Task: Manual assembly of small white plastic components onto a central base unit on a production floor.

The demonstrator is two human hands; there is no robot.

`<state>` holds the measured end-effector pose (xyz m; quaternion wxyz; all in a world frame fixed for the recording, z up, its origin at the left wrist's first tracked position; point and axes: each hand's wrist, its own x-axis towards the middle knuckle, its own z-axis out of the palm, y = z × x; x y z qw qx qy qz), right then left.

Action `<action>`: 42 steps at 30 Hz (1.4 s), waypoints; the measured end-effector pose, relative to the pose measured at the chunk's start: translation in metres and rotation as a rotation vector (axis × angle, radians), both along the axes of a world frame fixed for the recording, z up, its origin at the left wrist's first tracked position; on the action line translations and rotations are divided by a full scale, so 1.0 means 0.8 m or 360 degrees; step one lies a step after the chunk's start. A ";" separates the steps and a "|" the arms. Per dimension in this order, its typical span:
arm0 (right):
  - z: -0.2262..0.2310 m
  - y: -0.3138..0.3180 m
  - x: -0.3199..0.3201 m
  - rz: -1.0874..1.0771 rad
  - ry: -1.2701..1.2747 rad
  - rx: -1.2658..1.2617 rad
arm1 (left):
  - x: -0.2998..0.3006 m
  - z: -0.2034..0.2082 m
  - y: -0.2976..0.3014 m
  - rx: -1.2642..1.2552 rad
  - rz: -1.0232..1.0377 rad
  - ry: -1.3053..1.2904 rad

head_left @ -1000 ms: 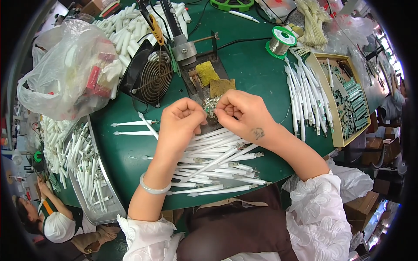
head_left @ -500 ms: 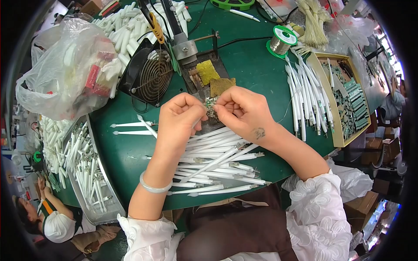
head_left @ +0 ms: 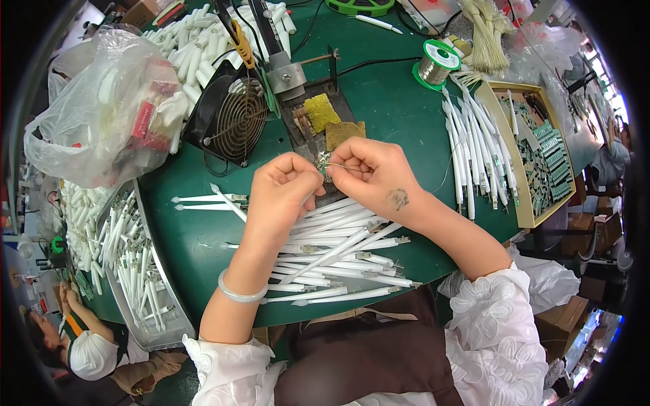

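Note:
Both my hands meet over the dark soldering stand point(head_left: 302, 137). My left hand point(head_left: 287, 186) is pinched shut; what sits between its fingertips is too small to make out, with bits of green and metal just beyond. My right hand point(head_left: 372, 177) pinches a thin silvery wire point(head_left: 347, 166), its end pointing toward the left fingertips. A fine strand from the solder spool point(head_left: 437, 65) curves down toward my right wrist. Below my hands lies a pile of white pen-shaped tubes point(head_left: 332, 254), several with small circuit boards at their ends.
Left stand a black fan point(head_left: 233, 118), a plastic bag point(head_left: 101, 111) and a metal tray point(head_left: 162, 287) of white tubes. Yellow sponges point(head_left: 321, 112) lie beyond my hands. At right are more white tubes point(head_left: 470, 152) and a box point(head_left: 521, 172) of circuit boards. A co-worker point(head_left: 88, 338) sits lower left.
My left hand has shifted slightly down and right. My right hand has tipped a little, and more of the thin wire shows at its fingertips.

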<state>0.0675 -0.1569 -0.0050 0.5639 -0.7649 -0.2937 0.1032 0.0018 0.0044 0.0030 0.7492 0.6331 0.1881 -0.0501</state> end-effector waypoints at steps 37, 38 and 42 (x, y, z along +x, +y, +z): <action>-0.002 -0.002 -0.005 -0.0047 -0.0141 0.0217 | 0.003 0.000 0.010 0.0002 0.0206 -0.0070; -0.001 -0.003 -0.005 -0.0058 -0.0145 0.0210 | 0.003 0.001 0.010 0.0003 0.0207 -0.0070; -0.004 -0.004 -0.003 -0.0080 -0.0124 0.0215 | -0.001 0.001 0.007 0.0036 0.0229 -0.0060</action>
